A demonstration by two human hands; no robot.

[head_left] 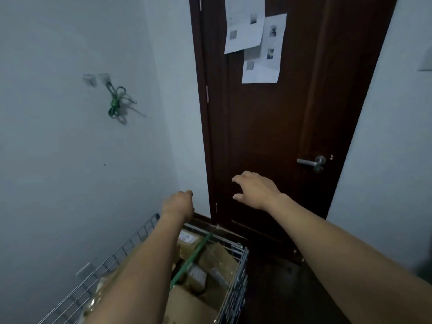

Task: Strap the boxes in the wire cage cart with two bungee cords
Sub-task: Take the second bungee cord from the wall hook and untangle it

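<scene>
One green bungee cord (190, 260) is already stretched across the boxes (187, 302) in the wire cage cart (236, 291), so by my guess the second one's next. That second bungee cord (115, 101) hangs bundled on a wall hook (104, 78), up and to the left of both hands, its bundle dangling roughly vertical. The left hand (177, 203) is nearer to it, fingers curled in but gripping nothing. The right hand (254, 190) hovers spread and empty in front of the door (280, 125), well apart from the cord.
</scene>
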